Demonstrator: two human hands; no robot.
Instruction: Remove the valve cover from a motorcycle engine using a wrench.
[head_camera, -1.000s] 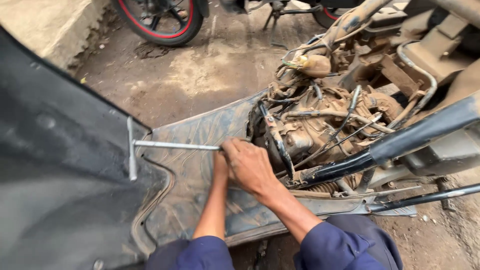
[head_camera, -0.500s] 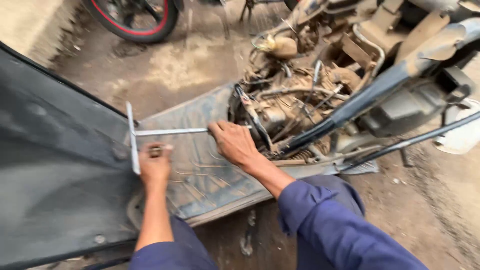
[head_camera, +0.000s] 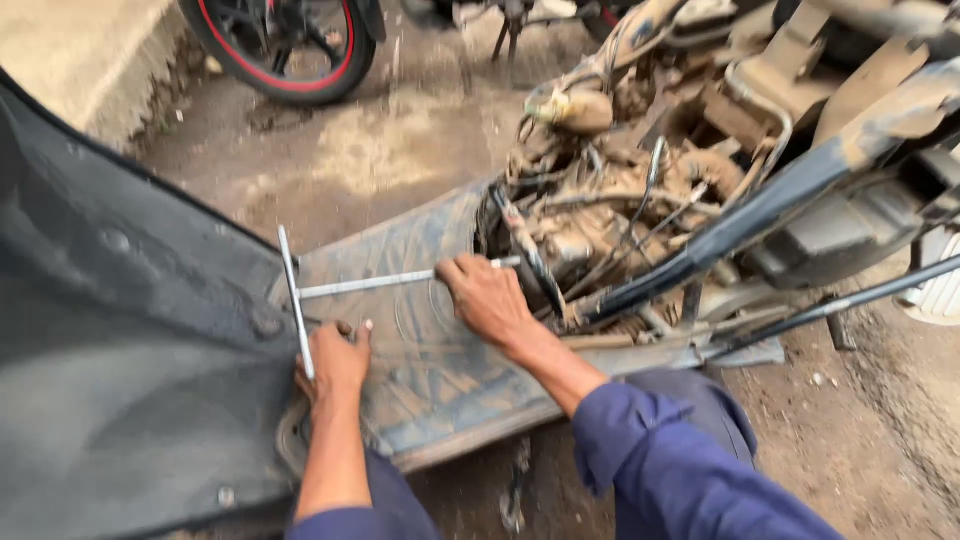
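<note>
Head view: both hands (left (head_camera: 335, 362), right (head_camera: 487, 297)) grip T-handle wrench (head_camera: 370, 285).

T-handle wrench (head_camera: 340, 288) lies across the footboard (head_camera: 420, 390); engine (head_camera: 600, 220) at its right edge; wheel (head_camera: 285, 50) behind.

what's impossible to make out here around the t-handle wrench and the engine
- Tip of the T-handle wrench, head view: hidden behind the right hand and engine hoses, so the fastener it meets is unseen.
- Left hand palm: turned away, so its grip on the lower end of the crossbar is unclear.
- Engine detail: blurred and caked in dirt.
- Red-rimmed wheel: cut off by the top edge.
</note>
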